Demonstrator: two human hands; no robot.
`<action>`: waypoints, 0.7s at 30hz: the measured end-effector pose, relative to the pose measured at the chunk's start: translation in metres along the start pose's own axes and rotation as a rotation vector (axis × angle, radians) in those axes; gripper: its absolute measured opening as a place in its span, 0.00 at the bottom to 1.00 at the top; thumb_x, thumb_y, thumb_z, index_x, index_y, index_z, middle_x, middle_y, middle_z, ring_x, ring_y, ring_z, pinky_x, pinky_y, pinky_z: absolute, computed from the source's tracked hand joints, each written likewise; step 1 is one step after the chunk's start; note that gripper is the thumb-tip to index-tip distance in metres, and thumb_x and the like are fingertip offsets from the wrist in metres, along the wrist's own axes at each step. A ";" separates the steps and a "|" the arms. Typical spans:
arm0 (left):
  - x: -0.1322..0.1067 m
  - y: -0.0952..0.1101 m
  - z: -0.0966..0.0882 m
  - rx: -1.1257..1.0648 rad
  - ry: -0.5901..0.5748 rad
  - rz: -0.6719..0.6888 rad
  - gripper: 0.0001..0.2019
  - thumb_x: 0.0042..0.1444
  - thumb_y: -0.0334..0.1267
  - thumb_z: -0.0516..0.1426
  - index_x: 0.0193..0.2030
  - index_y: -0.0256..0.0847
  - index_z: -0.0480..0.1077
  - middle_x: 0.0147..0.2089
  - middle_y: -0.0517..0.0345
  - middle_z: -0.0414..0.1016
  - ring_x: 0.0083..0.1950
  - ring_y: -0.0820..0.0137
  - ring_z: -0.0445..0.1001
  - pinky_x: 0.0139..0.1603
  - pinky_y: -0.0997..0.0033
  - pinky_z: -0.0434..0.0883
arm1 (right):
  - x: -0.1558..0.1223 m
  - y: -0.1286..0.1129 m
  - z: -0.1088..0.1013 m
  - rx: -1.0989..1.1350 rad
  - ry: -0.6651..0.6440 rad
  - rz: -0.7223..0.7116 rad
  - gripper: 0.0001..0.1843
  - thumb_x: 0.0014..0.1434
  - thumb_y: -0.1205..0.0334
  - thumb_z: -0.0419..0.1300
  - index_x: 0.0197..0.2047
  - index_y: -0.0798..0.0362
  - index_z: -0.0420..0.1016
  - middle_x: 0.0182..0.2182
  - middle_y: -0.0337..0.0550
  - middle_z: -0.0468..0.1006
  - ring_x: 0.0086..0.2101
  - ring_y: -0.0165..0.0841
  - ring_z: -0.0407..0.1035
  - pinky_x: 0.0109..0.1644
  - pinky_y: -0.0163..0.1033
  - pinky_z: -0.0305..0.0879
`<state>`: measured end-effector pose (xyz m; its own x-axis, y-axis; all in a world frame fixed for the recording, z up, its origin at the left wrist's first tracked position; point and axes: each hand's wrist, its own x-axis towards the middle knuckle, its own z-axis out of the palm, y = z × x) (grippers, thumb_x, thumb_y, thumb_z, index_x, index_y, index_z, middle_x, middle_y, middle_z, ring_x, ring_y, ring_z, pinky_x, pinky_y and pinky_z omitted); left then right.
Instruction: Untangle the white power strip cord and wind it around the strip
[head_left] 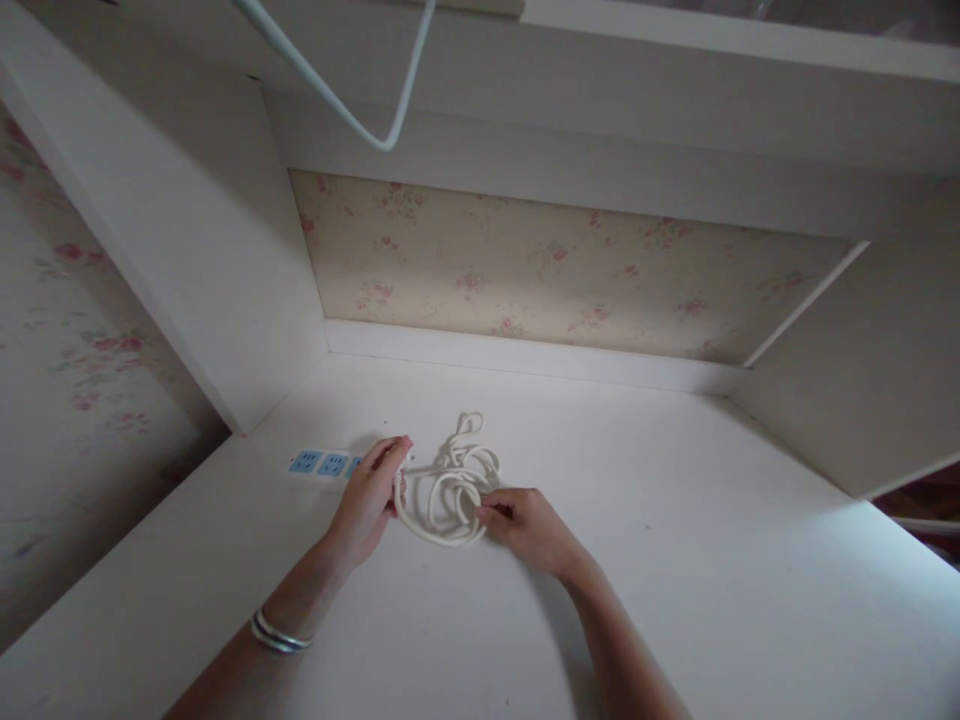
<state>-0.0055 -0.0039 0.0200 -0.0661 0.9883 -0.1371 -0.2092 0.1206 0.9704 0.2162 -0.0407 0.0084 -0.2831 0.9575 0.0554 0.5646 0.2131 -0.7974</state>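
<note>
A white power strip (319, 464) with blue sockets lies on the white desk (675, 560). Its white cord (450, 485) is gathered in loose loops to the right of it. My left hand (371, 498) rests over the strip's right end, fingers curled round the left side of the loops. My right hand (525, 524) pinches the right side of the loops with fingers closed. A silver bangle (279, 633) sits on my left wrist.
White side panels (217, 260) box in the desk on the left and right. Floral wallpaper (555, 265) covers the back. A thin white hanger wire (352, 110) hangs overhead from the shelf above.
</note>
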 end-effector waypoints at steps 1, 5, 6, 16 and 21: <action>0.000 0.000 0.000 -0.018 -0.022 -0.009 0.23 0.47 0.53 0.62 0.45 0.42 0.71 0.25 0.69 0.62 0.19 0.82 0.56 0.16 0.81 0.52 | 0.002 0.001 0.001 -0.017 0.046 0.003 0.16 0.58 0.56 0.54 0.23 0.53 0.75 0.18 0.34 0.66 0.22 0.27 0.55 0.25 0.31 0.47; -0.002 0.000 0.000 -0.116 -0.139 -0.012 0.25 0.51 0.51 0.61 0.55 0.45 0.67 0.26 0.68 0.64 0.21 0.80 0.60 0.20 0.80 0.59 | 0.008 0.005 0.004 0.011 0.200 0.087 0.16 0.58 0.56 0.54 0.25 0.53 0.76 0.20 0.36 0.69 0.24 0.28 0.60 0.27 0.32 0.50; -0.003 0.000 0.000 -0.141 -0.171 0.006 0.24 0.53 0.50 0.60 0.55 0.45 0.67 0.28 0.67 0.65 0.24 0.79 0.63 0.23 0.80 0.63 | 0.009 0.007 0.005 0.033 0.233 0.119 0.15 0.58 0.55 0.54 0.26 0.53 0.76 0.21 0.36 0.71 0.24 0.29 0.61 0.28 0.32 0.52; -0.011 -0.012 -0.009 0.333 -0.567 0.236 0.43 0.37 0.36 0.71 0.62 0.53 0.59 0.55 0.51 0.62 0.54 0.62 0.68 0.56 0.58 0.68 | 0.015 0.024 0.007 0.227 0.357 0.270 0.20 0.58 0.47 0.53 0.31 0.54 0.76 0.18 0.36 0.70 0.21 0.29 0.62 0.26 0.33 0.53; -0.005 -0.020 -0.008 0.627 -0.459 0.488 0.18 0.52 0.44 0.63 0.50 0.49 0.71 0.46 0.54 0.62 0.47 0.65 0.68 0.51 0.62 0.71 | 0.016 0.023 0.006 0.237 0.381 0.280 0.20 0.58 0.46 0.54 0.31 0.54 0.75 0.17 0.36 0.70 0.21 0.29 0.61 0.25 0.33 0.52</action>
<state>-0.0085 -0.0118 0.0002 0.4140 0.8666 0.2784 0.3170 -0.4240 0.8484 0.2202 -0.0221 -0.0129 0.1798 0.9837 -0.0002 0.3747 -0.0687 -0.9246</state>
